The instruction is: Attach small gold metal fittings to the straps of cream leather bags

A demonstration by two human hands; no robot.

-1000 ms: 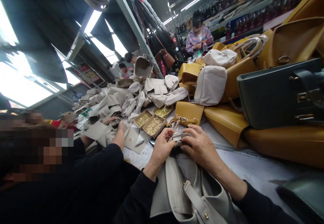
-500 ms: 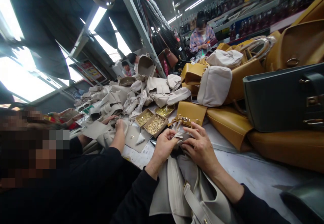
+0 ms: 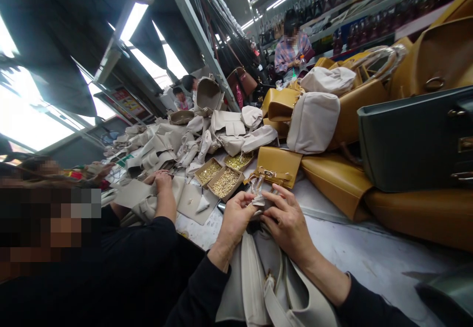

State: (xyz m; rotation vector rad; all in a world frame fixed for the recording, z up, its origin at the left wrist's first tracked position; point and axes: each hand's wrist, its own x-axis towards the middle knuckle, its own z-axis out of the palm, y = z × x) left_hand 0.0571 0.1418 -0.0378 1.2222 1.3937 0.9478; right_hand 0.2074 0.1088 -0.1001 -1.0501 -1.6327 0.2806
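A beige handbag [image 3: 254, 277] lies below my hands at the bottom of the view, with a loose strap and a small gold fitting [image 3: 266, 277] on it. My left hand [image 3: 235, 221] pinches a small pale piece at the bag's far end between thumb and fingers. Facing it, my right hand [image 3: 288, 222] is closed on the same part, its upper fingers bent and partly raised. A strip of clear plastic [image 3: 257, 185] sticks up just beyond my fingertips. What exactly lies between the fingers is partly hidden.
Small boxes of gold hardware [image 3: 225, 181] stand beyond my hands, near a mustard handbag [image 3: 279, 165]. Mustard bags and a dark green handbag [image 3: 414, 142] are piled right. Beige bags [image 3: 158, 145] heap the table. A co-worker's hand [image 3: 163, 181] works at left.
The view has shifted slightly. My hands stay at the bag's end, the right fingers drawn a little closer to the left. The co-worker's hands at left have moved a little.
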